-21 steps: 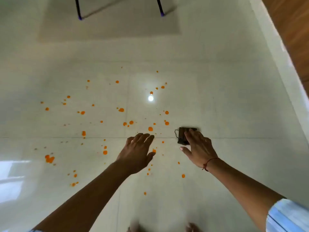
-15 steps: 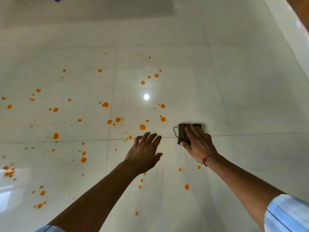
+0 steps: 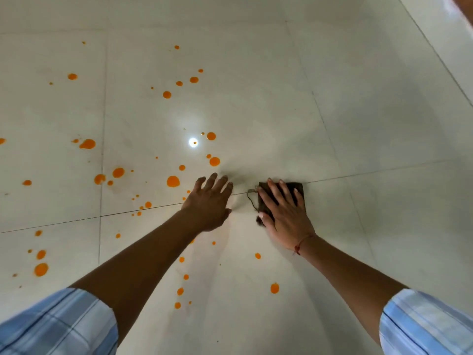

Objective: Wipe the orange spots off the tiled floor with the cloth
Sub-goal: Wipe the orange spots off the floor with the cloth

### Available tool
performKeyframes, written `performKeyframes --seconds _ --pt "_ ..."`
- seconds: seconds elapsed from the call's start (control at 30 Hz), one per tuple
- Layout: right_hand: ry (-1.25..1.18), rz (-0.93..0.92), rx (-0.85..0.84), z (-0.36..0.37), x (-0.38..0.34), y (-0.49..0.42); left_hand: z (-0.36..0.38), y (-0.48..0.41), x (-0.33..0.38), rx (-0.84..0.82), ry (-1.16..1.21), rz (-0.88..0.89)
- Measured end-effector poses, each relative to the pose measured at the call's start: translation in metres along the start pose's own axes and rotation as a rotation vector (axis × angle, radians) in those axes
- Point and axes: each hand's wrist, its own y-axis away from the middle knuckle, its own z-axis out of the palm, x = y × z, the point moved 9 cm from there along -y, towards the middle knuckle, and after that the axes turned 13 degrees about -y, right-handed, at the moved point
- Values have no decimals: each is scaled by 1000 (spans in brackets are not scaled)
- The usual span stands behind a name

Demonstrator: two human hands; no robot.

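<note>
While both checked sleeves (image 3: pixel 58 326) frame the bottom of the view, the nearest orange spots (image 3: pixel 274 288) sit between the forearms, not yet wiped. Further out, the left hand (image 3: pixel 208 203) is flat and splayed, fingers spread, holding nothing, apparently braced on the tiled floor (image 3: pixel 358 124); I cannot tell for sure that the palm touches. Just beside it, the right hand (image 3: pixel 284 213) presses open-palmed on the dark brown cloth (image 3: pixel 297 188), fingers laid over it rather than pinching, a loose thread (image 3: pixel 252 198) trailing off its left edge. That cloth lies on the grout line (image 3: pixel 371 171), on bare tile to the right of the mess. Beyond and leftward, bigger drops (image 3: pixel 173 181) scatter across several tiles, past the lamp glare (image 3: pixel 193 142). My read: barely begun, nearly every spot remains. No containers anywhere in view.
</note>
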Motion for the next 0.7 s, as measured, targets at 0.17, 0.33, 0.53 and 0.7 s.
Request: performKeyframes --seconds 0.17,0.33,0.53,0.7 --pt "-28 182 29 -1 20 31 -5 3 3 -41 -24 -11" --pt "-87 85 -8 68 -58 153 -9 7 3 3 -71 -18" --pt "-9 323 132 35 -24 89 3 19 5 66 -77 -23" --pt "-26 47 27 77 -64 163 11 32 0 114 -69 23"
